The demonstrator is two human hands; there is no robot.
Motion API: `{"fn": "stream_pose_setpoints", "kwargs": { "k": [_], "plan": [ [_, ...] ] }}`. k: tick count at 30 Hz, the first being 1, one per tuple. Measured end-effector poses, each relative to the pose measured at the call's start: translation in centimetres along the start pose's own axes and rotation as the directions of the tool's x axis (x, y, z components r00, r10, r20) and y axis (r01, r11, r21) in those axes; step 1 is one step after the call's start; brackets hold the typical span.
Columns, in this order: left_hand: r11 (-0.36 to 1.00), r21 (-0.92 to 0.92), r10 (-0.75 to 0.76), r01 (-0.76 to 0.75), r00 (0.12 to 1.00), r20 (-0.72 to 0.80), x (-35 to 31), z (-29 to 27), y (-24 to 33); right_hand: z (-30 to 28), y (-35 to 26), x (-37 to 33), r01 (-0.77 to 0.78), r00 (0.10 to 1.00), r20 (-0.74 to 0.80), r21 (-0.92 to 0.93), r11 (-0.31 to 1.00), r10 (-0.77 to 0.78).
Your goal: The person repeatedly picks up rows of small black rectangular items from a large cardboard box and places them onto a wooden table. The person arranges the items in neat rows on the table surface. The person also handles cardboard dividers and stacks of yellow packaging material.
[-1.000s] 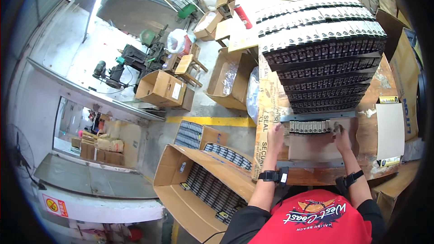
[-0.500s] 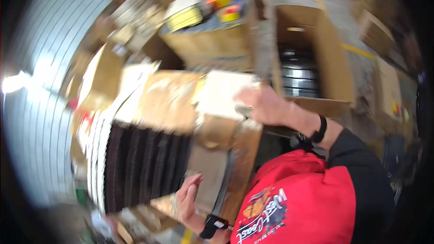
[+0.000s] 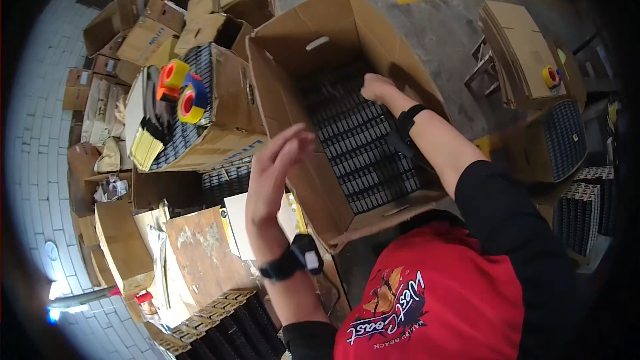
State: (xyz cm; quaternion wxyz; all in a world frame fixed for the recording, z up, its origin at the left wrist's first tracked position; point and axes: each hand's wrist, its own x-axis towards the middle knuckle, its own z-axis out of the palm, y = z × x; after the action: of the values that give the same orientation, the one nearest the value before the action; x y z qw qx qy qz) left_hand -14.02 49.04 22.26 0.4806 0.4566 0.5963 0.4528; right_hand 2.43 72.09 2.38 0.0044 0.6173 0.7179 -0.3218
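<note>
A deep open cardboard carton [image 3: 283,103] stands in front of me. Its bottom is lined with packed rows of small black-and-grey parts [image 3: 363,160]. Inside the carton, above the far end of those rows, my right hand [image 3: 380,88] is closed like a fist. Whatever its fingers may hold is hidden. My left hand [image 3: 273,170] is raised near the carton's left wall, fingers stretched out, with nothing in it. Below my left forearm lies a white sheet or board [image 3: 239,227] on the worn wooden worktable [image 3: 203,243].
Left of the carton, another box [image 3: 230,97] carries dark parts and yellow-and-red tape rolls [image 3: 192,103]. Dark ribbed stacks [image 3: 230,327] sit at the table's near side. Many cartons [image 3: 150,37] pile up far left. Flattened cardboard [image 3: 517,47] rests on a stand at right.
The view has swung toward the carton and is sharper. My right hand has gone from the white sheet into the carton. My left hand has risen from beside the dark stacks to the carton's left wall.
</note>
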Motion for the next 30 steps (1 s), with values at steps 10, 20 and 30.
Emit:
{"fn": "stream_pose_setpoints", "kwargs": {
  "k": [10,20,30],
  "plan": [
    [0.807,-0.224,-0.590,0.546,0.749,-0.302,20.1,4.7,-31.7,9.4,4.7,8.3,-0.265,0.962,0.020,-0.148,0.953,0.271],
    [0.706,0.512,-0.482,0.489,0.862,-0.158,30.6,5.6,-35.0,11.6,5.7,18.0,-0.132,0.962,0.162,-0.427,0.895,0.220],
    [0.691,0.531,-0.376,0.490,0.872,-0.315,28.8,7.9,-32.2,11.6,6.3,14.9,-0.156,0.985,0.046,-0.146,0.977,0.165]
  ]
}}
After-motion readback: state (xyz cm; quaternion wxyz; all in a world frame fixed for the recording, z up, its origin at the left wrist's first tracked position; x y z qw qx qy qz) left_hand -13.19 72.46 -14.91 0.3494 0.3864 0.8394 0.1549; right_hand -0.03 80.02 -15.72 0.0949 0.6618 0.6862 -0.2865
